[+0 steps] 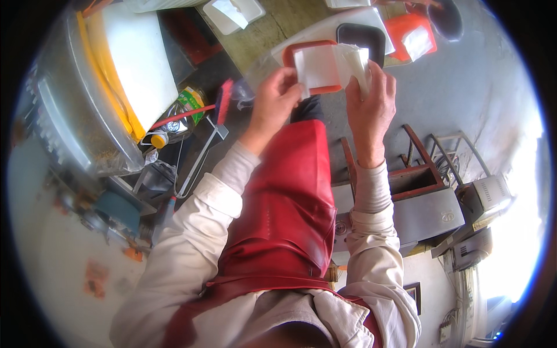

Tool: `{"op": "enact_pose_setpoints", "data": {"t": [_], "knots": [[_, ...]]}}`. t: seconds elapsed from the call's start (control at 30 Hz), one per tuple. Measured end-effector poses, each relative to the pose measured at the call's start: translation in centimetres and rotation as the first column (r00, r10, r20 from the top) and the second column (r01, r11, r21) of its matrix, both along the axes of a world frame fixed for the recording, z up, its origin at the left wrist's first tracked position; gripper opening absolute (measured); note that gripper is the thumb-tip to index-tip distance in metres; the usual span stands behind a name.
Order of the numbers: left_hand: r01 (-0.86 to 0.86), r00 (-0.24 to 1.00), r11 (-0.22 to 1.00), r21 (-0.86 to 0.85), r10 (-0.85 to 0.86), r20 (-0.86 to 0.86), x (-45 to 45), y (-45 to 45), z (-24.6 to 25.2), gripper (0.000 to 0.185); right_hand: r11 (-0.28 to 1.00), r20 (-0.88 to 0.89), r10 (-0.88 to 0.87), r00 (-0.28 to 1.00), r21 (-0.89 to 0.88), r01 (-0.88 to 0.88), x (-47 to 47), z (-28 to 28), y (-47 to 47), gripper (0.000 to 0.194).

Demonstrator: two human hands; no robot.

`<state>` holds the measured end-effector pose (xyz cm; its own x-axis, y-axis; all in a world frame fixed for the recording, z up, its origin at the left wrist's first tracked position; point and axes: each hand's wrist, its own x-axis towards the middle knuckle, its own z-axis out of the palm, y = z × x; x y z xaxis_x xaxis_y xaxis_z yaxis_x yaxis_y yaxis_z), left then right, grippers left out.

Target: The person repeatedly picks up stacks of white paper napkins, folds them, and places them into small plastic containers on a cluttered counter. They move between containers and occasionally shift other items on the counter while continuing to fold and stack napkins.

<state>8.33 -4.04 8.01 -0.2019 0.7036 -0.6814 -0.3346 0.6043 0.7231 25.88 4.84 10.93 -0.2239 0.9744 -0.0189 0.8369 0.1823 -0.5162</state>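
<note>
A thin white sheet [320, 69], of paper or plastic, is spread between my two hands. My left hand [278, 98] pinches its left edge between thumb and fingers. With my right hand [374, 102] I grip a folded, thicker bundle of the same white material [359, 65]. Behind the sheet, partly hidden by it, lies a red-orange tray [326, 90]. Beyond my right hand stands a black tray [379, 41] with something white inside. Farther right is an orange tray [398, 32] with a white sheet on it, and a white tray [256, 13] with a white sheet sits at the top.
At left are a large clear container with a yellow rim [111, 82], a capped plastic bottle [180, 117] and a red-bristled brush [223, 102]. Metal-topped furniture [424, 215] and a red-brown wooden frame [422, 152] stand at right. My red apron [283, 195] hangs below my hands.
</note>
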Motion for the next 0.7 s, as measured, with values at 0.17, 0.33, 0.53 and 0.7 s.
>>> {"op": "enact_pose_setpoints", "data": {"t": [0.17, 0.33, 0.53, 0.7], "knots": [[0.115, 0.992, 0.986, 0.118, -0.106, -0.073, 2.6, 2.0, -1.1, 0.027, 0.999, -0.013, -0.044, 0.999, 0.026, 0.044, -0.1, -0.2, -0.2, 0.045], [-0.058, 0.993, 0.982, 0.177, 0.039, 0.111, 3.3, 2.1, -0.9, 0.034, 0.998, -0.069, -0.063, 0.996, 0.016, 0.065, -1.2, 0.0, -1.4, 0.048], [-0.176, 0.978, 0.983, -0.044, 0.18, 0.108, 1.2, 0.9, -0.7, 0.049, 0.946, -0.204, 0.224, 0.953, -0.189, -0.263, -3.1, 0.7, -5.0, 0.054], [0.068, 0.9, 0.998, 0.002, -0.061, -0.431, 0.2, -0.5, 0.8, 0.031, 0.981, -0.199, 0.145, 0.969, -0.099, -0.167, -1.6, -0.4, -4.3, 0.032]]}}
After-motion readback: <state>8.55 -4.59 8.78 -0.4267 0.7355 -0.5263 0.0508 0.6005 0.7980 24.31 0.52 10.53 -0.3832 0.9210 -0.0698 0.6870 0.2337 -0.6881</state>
